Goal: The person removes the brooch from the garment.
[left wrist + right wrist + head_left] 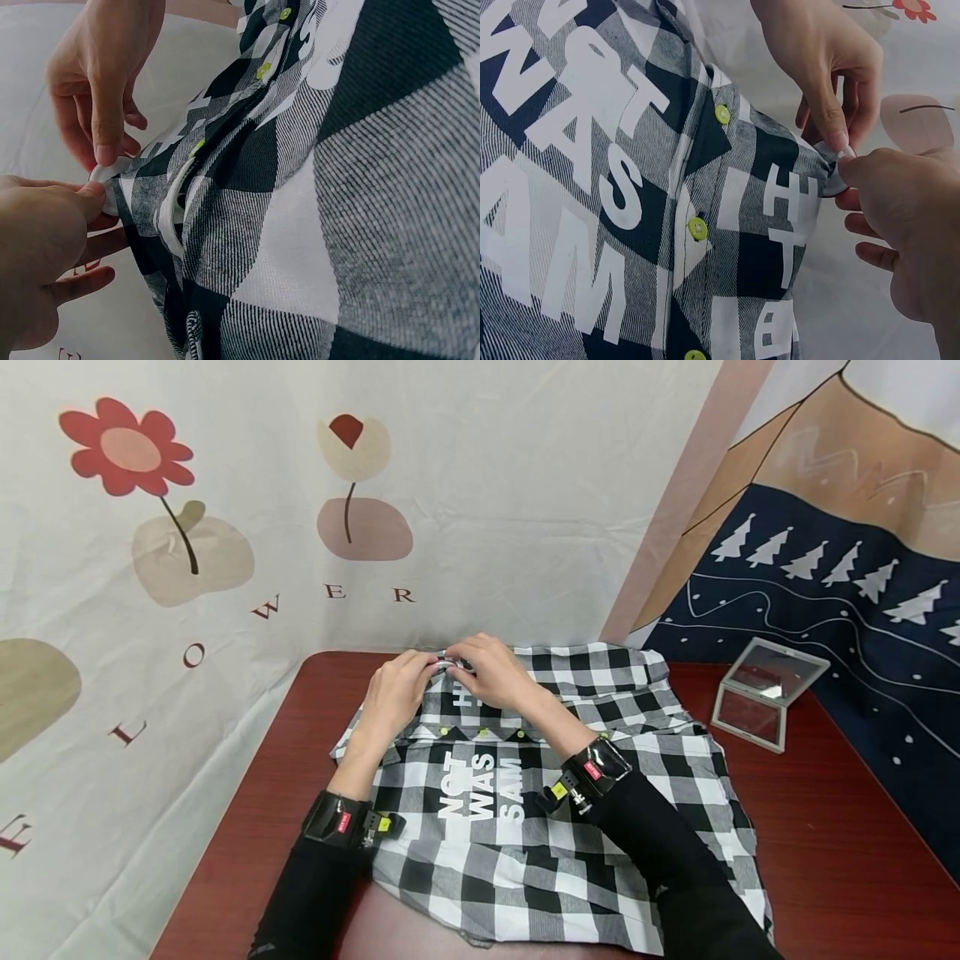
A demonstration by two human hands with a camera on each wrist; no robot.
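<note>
Soft, even light washed the shirt [495, 868] and backdrop [517, 485] in the head view; both wrist views looked dimmer and greyer, with shadow gathered in the shirt's folds. Shadows were otherwise faint. A bright glint caught the case [772, 692] (the glossy wristbands [613, 764] shone slightly too). The lettering looked sharp.

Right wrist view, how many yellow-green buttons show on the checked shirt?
3 down the checked shirt: upper button near the top, middle button below, lowest button cut by the bottom edge. More may lie out of view.
</note>
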